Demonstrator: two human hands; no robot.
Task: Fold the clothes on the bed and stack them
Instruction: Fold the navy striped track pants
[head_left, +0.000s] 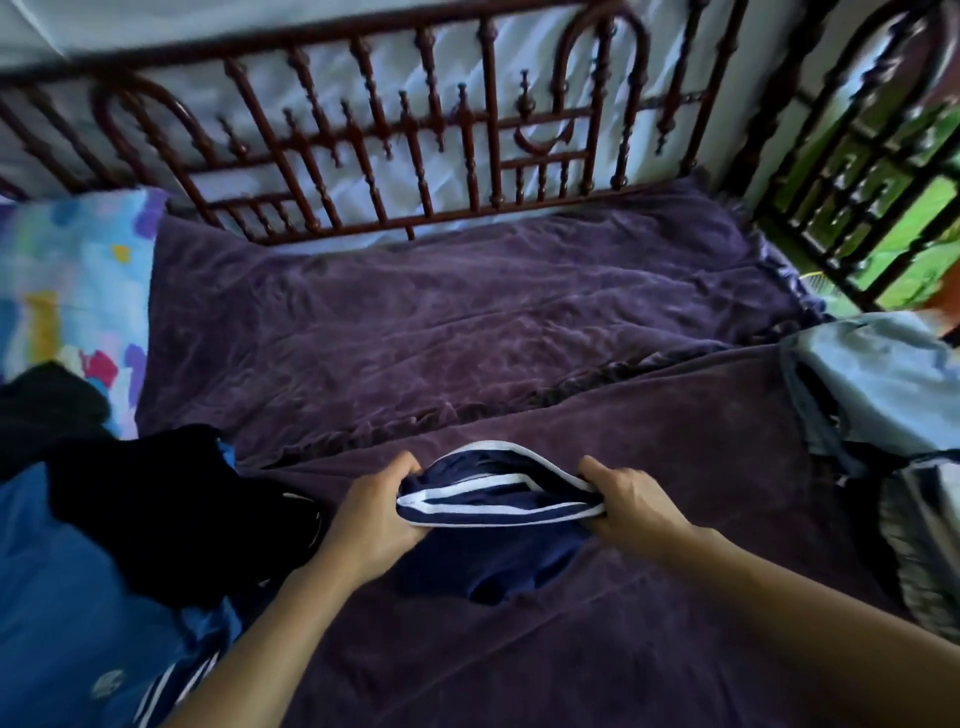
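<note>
Black clothes (156, 509) left, pale-blue pile (883, 384) right

fingers of left hand (371, 512) and right hand (636, 501) hidden under the navy striped garment (493, 501); blue garment (62, 597) cut by left and bottom edges; pale blue clothes (883, 379) cut at right edge; bed rail (363, 130) blurred.

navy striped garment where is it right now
Head view, low centre: the navy garment is gripped at its ends by the left hand and right hand, over the purple blanket, right of the black clothes.
</note>
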